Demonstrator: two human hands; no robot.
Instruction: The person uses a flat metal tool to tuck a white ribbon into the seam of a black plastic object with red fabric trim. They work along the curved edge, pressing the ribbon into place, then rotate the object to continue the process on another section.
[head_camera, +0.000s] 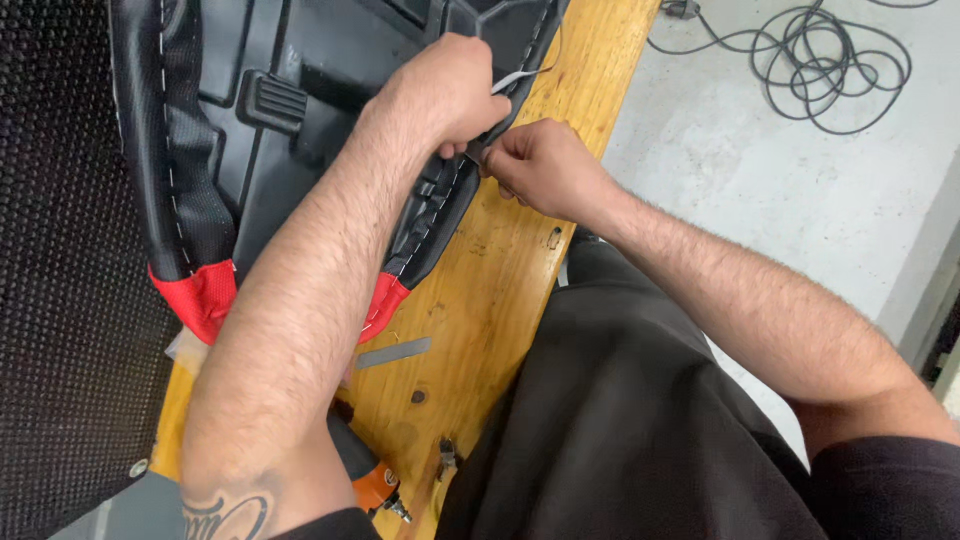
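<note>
Upturned black seat (330, 90) with red corners on the wooden table (490, 300), far left. Left hand (450, 90) closed on the seat's cover edge; right hand (545, 165) just beside it, fingers pinched on the same edge. Metal strip (393, 352) lies nearer; cable (830, 60) coiled on the floor, far right.

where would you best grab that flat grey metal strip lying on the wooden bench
Judging by its pose, take the flat grey metal strip by its right end, which lies bare on the wooden bench. Its left end runs under the left forearm. It lies flat, so pinch the long edges from above.
</note>
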